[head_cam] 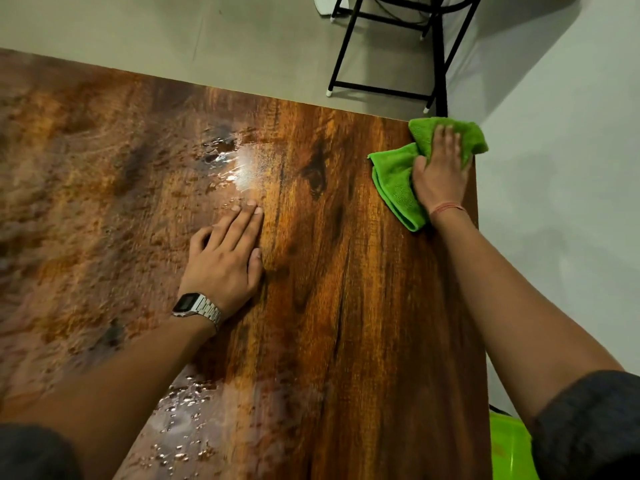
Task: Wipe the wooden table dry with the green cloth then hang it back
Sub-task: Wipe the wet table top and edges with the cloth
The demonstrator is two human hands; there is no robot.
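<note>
The wooden table (346, 271) fills most of the view. The green cloth (394, 178) lies crumpled at the table's far right corner. My right hand (441, 171) presses flat on it with straight fingers, near the right edge. My left hand (227, 258), with a metal watch on the wrist, rests flat on the bare wood in the middle. Water drops (225, 161) glisten beyond its fingertips. More water drops (187, 410) lie near my left forearm at the front.
A black metal chair frame (391, 53) stands on the grey floor beyond the table's far edge. A bright green plastic object (509, 448) sits below the table's right edge at the bottom right. A pale wall runs along the right side.
</note>
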